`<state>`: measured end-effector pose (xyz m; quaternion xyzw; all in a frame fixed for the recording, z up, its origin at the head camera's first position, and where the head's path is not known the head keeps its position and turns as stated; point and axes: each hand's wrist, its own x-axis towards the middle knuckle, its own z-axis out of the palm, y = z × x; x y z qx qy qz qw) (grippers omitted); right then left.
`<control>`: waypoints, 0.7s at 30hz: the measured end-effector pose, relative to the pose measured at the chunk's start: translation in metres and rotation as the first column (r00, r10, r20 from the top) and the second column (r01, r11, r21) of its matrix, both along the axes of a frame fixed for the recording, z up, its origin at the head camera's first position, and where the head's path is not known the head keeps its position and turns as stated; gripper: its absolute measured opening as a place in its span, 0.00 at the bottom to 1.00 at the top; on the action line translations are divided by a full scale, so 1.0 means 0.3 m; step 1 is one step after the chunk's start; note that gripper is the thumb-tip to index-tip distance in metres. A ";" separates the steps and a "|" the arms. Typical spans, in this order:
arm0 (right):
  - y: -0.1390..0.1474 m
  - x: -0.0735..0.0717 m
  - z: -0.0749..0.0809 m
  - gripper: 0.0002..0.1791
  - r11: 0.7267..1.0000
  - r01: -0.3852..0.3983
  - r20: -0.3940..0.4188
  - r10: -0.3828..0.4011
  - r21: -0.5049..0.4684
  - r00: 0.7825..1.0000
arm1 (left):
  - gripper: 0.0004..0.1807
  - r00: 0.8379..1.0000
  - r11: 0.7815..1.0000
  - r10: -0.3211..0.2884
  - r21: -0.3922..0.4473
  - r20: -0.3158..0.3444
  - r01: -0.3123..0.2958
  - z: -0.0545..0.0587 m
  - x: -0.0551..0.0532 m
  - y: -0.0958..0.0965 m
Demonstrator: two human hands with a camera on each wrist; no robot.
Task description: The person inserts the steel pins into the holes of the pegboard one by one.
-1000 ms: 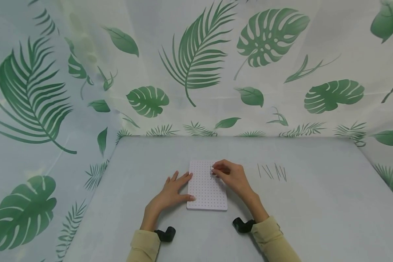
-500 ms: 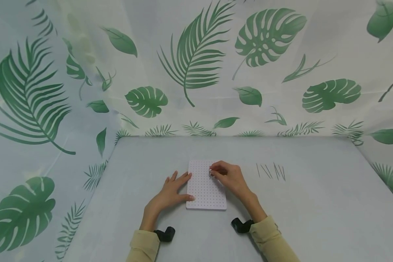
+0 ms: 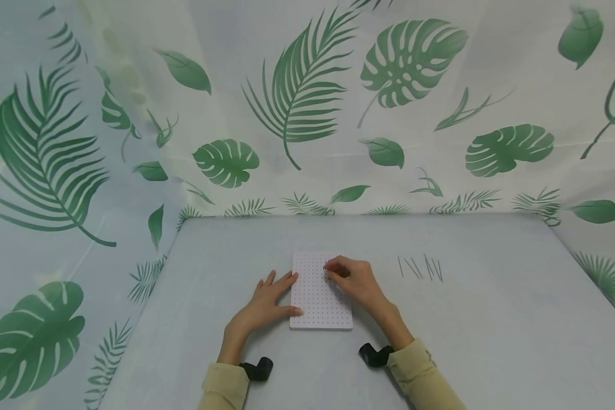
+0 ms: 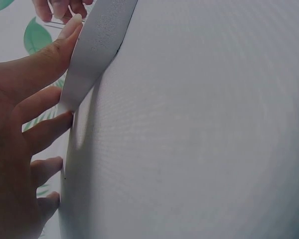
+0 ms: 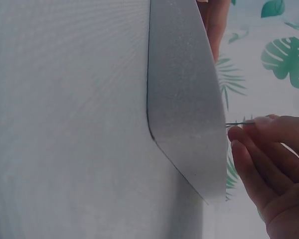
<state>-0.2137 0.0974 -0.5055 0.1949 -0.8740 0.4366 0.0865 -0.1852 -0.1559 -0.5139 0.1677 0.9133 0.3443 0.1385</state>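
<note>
A white pegboard [image 3: 315, 319] with rows of small holes lies on the table. My left hand [image 3: 263, 304] rests against its left side, fingers spread and thumb on the near left part. Over the upper right of the board, my right hand [image 3: 356, 279] pinches a thin metal pin [image 5: 241, 123] between thumb and fingers. In the right wrist view this pin stands out from the board's face; whether its tip sits in a hole is hidden. Beside the right fingers [image 4: 60, 6], the left wrist view shows two thin lines, apparently pins.
Several loose thin pins [image 3: 412, 267] lie in a spread row on the table [image 3: 492, 319], right of the board. A leaf-printed cloth [image 3: 333, 114] hangs behind and at the sides. Both wrists carry a black camera mount [image 3: 258, 370].
My right fingertips have shifted slightly left and nearer over the board with the pin, and less of it shows. The left hand stays put. The head view has shifted a little.
</note>
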 end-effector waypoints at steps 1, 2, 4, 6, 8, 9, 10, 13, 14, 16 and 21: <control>0.001 0.001 0.000 0.08 1.000 -0.004 -0.007 0.004 0.005 1.000 | 0.46 1.000 1.000 0.001 -0.001 0.001 -0.001 -0.003 0.000 0.000; 0.002 0.002 0.002 0.09 1.000 -0.006 -0.008 0.006 0.010 1.000 | 0.46 1.000 1.000 0.003 0.004 0.001 -0.003 -0.005 0.000 0.000; 0.008 0.001 0.006 0.09 0.999 -0.016 0.001 0.016 0.028 1.000 | 0.46 1.000 1.000 0.006 0.011 0.003 -0.006 -0.006 0.001 -0.001; 0.019 -0.003 0.009 0.10 0.998 -0.025 0.006 0.025 0.058 1.000 | 0.47 1.000 1.000 0.007 0.007 0.003 -0.007 -0.007 0.001 -0.002; 0.034 -0.005 0.016 0.11 0.996 -0.033 0.011 0.032 0.084 0.999 | 0.47 1.000 1.000 0.009 0.000 -0.001 -0.009 -0.008 0.001 -0.003; 0.043 -0.006 0.019 0.11 0.995 -0.034 0.014 0.033 0.096 0.999 | 0.47 1.000 1.000 0.009 -0.002 -0.002 -0.009 -0.007 0.001 -0.003; 0.053 -0.007 0.022 0.11 0.994 -0.035 0.015 0.034 0.105 0.999 | 0.46 1.000 1.000 0.009 -0.004 -0.004 -0.010 -0.006 0.000 -0.003; 0.086 -0.007 0.033 0.11 0.991 -0.035 0.025 0.032 0.131 0.999 | 0.46 1.000 1.000 0.011 -0.003 -0.006 -0.011 -0.003 0.000 0.000; 0.097 -0.006 0.036 0.11 0.990 -0.036 0.030 0.032 0.140 0.999 | 0.47 1.000 1.000 0.011 -0.002 -0.004 -0.011 -0.002 0.000 0.000; 0.120 -0.003 0.042 0.12 0.987 -0.038 0.027 0.034 0.156 0.999 | 0.47 1.000 1.000 0.013 0.005 -0.001 -0.013 -0.001 0.000 0.002; 0.185 0.003 0.040 0.12 0.981 -0.017 0.015 0.015 0.192 1.000 | 0.47 1.000 1.000 0.016 0.009 0.001 -0.016 -0.004 0.001 0.004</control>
